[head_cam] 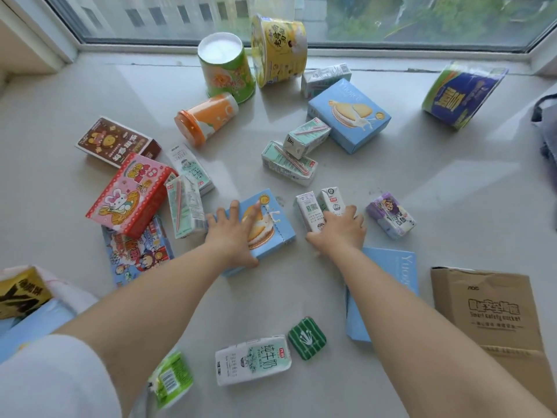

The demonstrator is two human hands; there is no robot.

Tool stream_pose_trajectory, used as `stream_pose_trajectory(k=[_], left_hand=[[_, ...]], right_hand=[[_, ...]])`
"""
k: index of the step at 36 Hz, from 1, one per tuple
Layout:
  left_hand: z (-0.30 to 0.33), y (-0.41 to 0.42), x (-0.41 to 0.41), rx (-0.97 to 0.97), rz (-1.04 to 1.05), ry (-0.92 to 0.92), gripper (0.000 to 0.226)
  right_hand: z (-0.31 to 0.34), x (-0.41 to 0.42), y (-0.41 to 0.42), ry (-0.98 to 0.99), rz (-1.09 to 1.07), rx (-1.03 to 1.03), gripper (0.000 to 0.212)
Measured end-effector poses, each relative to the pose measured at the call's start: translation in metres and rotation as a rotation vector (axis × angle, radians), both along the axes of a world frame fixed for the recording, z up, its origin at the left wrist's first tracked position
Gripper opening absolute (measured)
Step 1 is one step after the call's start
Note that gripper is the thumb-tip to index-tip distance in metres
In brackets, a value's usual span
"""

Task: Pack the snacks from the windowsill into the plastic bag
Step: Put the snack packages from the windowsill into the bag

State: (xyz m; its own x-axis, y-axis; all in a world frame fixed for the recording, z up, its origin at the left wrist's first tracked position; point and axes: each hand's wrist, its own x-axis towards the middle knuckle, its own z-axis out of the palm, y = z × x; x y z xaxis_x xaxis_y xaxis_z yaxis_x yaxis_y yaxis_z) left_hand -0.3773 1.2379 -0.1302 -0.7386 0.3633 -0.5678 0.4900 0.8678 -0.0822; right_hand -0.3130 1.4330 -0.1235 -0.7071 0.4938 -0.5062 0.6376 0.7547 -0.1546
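Note:
Snacks lie scattered over the grey windowsill (452, 191). My left hand (233, 233) lies on a light blue biscuit box (272, 224) with its fingers spread over the top and the thumb at the near edge. My right hand (340, 229) curls around two small milk cartons (319, 206) standing side by side. A purple drink carton (391, 214) lies just right of that hand. A plastic bag (36, 300) shows at the lower left edge, with a yellow-black packet in it.
Behind are cup noodles (280, 49), a green cup (226, 67), an orange jar (205, 119), a second blue box (348, 114) and several milk cartons. Red and brown boxes (129, 194) lie left. A cardboard box (488, 312), a milk pouch (253, 359) and a green packet (306, 337) lie near.

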Motion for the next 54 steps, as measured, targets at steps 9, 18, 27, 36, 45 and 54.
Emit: stream_pose_trajectory(k=[9, 18, 27, 36, 45, 54], left_hand=[[0.02, -0.006, 0.039, 0.161, 0.368, -0.094, 0.122], [0.056, -0.035, 0.066, 0.6, 0.876, -0.39, 0.118], [0.097, -0.11, 0.117, 1.115, 1.036, -0.785, 0.077], [0.135, -0.208, 0.131, 1.34, 1.087, -0.741, 0.084], [0.151, -0.313, 0.141, 1.509, 1.183, -0.502, 0.039], [0.129, -0.422, 0.14, 1.203, 1.274, -0.009, 0.037]], right_hand=[[0.022, 0.053, -0.015, 0.192, -0.559, -0.577, 0.057], [0.025, 0.105, -0.055, 0.197, -0.504, -0.627, 0.063], [0.1, 0.1, -0.16, 0.42, -0.276, -0.551, 0.032], [0.136, 0.102, -0.266, 0.538, -0.092, -0.463, 0.034], [0.152, 0.098, -0.373, 0.549, -0.006, -0.607, 0.038], [0.113, 0.087, -0.438, 0.425, -0.067, -0.769, 0.073]])
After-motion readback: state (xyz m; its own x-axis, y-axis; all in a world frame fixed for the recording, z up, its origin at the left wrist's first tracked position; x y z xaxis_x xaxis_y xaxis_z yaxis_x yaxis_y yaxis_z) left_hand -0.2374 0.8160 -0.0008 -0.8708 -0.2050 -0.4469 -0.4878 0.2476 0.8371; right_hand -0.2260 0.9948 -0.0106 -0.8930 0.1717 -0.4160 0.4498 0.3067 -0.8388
